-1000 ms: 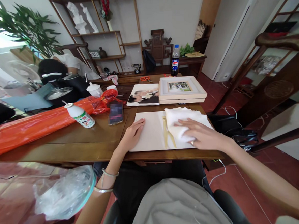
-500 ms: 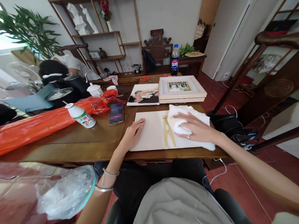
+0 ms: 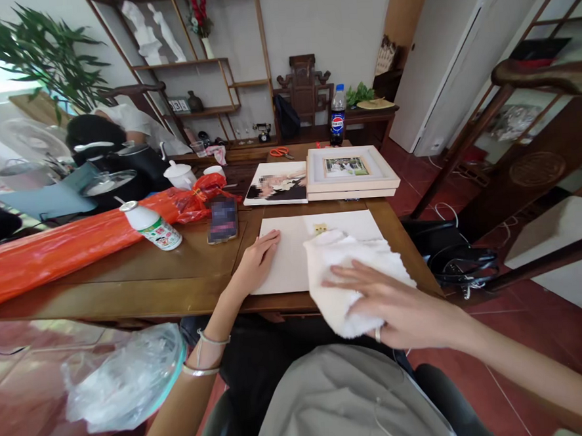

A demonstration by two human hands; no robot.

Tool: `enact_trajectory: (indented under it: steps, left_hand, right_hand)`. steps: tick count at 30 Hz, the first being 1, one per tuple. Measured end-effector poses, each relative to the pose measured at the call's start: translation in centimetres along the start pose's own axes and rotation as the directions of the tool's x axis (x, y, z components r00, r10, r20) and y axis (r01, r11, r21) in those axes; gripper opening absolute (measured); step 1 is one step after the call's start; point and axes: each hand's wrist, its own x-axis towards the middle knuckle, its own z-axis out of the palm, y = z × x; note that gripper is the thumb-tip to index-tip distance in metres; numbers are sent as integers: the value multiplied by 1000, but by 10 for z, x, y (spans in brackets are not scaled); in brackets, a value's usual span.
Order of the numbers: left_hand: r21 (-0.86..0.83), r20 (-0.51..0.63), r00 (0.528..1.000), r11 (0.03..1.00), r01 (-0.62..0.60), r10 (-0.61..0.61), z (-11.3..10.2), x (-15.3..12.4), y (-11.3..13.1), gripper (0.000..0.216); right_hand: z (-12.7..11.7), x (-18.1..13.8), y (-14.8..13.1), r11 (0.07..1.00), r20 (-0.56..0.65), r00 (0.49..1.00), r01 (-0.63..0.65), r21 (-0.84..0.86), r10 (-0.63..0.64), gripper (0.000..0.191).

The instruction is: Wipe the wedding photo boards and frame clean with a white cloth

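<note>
A flat white panel (image 3: pixel 288 257) lies at the table's front edge. My left hand (image 3: pixel 258 263) rests on its left side, fingers stretched out and close together, holding nothing. In my right hand (image 3: pixel 375 298) is a white cloth (image 3: pixel 333 255), which spreads over the panel's right part and hangs past its front edge. Its fingers lie over the cloth, slightly smeared by motion. Just above the cloth shows the top of a flat yellowish piece (image 3: pixel 320 229) on the panel; its lower part is hidden.
Behind the panel lie a photo print (image 3: pixel 276 184) and stacked pale frames (image 3: pixel 352 175). A cola bottle (image 3: pixel 337 116) and orange-handled scissors (image 3: pixel 281 152) stand farther back. To the left are a phone (image 3: pixel 222 220), a white bottle (image 3: pixel 151 225) and a long red plastic-wrapped bundle (image 3: pixel 76 247).
My right hand has drawn the cloth leftward and toward me, covering most of the yellowish piece and uncovering the panel's far right corner. My left hand stays on the panel.
</note>
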Motion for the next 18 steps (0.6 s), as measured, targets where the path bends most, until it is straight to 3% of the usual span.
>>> enact_trajectory:
  steps: [2,5,12,15,18]
  left_hand:
    - [1,0,1000,1000,-4,4,0,0,-1,41]
    - [1,2,1000,1000,-10,10,0,0,-1,41]
    - [-7,3,1000,1000,-3,3,-1,0,-2,42]
    - [-16,6,1000,1000,-4,4,0,1,-2,42]
    - [-12,7,1000,1000,-1,1,0,1,-2,42]
  right_hand:
    - [4,2,-3,999,11,999,34,21,-35,37]
    - [8,14,18,1000,-48,999,3,13,-2,29]
    - [3,72,86,957,-239,935,-283,-68,260,33]
    - [5,89,85,937,-254,919,-335,-100,301,34]
    - [13,85,61,973,-172,973,-181,-147,155,36]
